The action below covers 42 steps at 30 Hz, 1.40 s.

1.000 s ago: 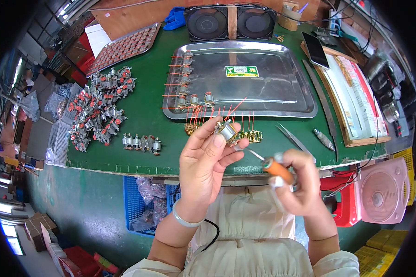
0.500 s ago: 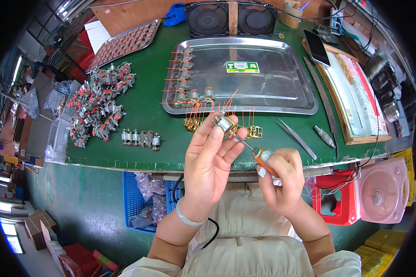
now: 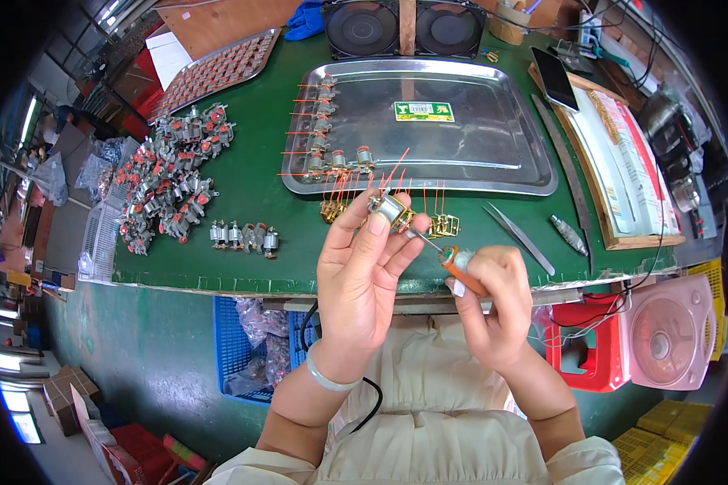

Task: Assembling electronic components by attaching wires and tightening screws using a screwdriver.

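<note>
My left hand (image 3: 357,279) pinches a small silver motor (image 3: 387,208) between thumb and fingers above the table's front part. A brass-coloured piece sits against the motor, and a red wire (image 3: 396,168) sticks up from it. In my right hand (image 3: 493,295) is a soldering iron (image 3: 463,275) with an orange collar and a thin metal shaft. Its tip points left and reaches my left fingertips beside the motor; whether it touches the motor cannot be made out. Behind my left hand lie several brass brackets (image 3: 443,226) with upright red wires, partly hidden by the fingers.
A metal tray (image 3: 461,149) holds a row of motors along its left side. Left of it are a heap of motors (image 3: 170,174) and a short row (image 3: 243,238). Tweezers (image 3: 522,238), a phone (image 3: 553,79) and a paper-covered board (image 3: 623,186) lie right. Two black fans (image 3: 364,31) stand behind.
My left hand and the motor have shifted slightly left, with the motor turned a little. The soldering iron stays beside it. The whole view has moved slightly.
</note>
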{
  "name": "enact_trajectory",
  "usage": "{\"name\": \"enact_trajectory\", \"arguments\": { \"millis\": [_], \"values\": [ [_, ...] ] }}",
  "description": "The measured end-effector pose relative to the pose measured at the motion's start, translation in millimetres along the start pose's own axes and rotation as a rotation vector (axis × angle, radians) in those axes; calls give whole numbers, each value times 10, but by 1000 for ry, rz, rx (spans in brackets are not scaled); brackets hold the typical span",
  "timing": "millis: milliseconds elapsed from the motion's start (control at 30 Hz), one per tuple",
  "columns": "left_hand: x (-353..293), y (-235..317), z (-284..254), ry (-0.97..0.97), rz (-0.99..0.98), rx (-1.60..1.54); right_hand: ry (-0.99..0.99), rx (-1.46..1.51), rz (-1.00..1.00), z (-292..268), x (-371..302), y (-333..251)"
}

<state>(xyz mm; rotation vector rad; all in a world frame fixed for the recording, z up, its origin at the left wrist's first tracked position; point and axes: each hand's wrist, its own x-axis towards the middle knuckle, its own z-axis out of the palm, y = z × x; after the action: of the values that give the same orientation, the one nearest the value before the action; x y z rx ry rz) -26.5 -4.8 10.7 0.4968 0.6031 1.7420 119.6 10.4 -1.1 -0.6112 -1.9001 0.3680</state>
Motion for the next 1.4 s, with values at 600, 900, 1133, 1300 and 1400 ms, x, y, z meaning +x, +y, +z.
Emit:
{"name": "enact_trajectory", "arguments": {
  "millis": [600, 900, 1133, 1300, 1400],
  "values": [
    [-52, -37, -33, -85, 234, 193, -174, 882, 1012, -93, -4, -73],
    [-66, 0, -77, -94, 191, 208, -329, 917, 1169, -186, 101, -33],
    [18, 49, -178, -229, 107, 395, 83, 798, 866, -492, 290, 121],
    [39, 27, -290, -365, 95, 864, -146, 213, 241, -413, 569, 60],
    [55, 11, -257, -375, 119, 921, -112, 231, 255, -300, 633, 67]
  ]
}}
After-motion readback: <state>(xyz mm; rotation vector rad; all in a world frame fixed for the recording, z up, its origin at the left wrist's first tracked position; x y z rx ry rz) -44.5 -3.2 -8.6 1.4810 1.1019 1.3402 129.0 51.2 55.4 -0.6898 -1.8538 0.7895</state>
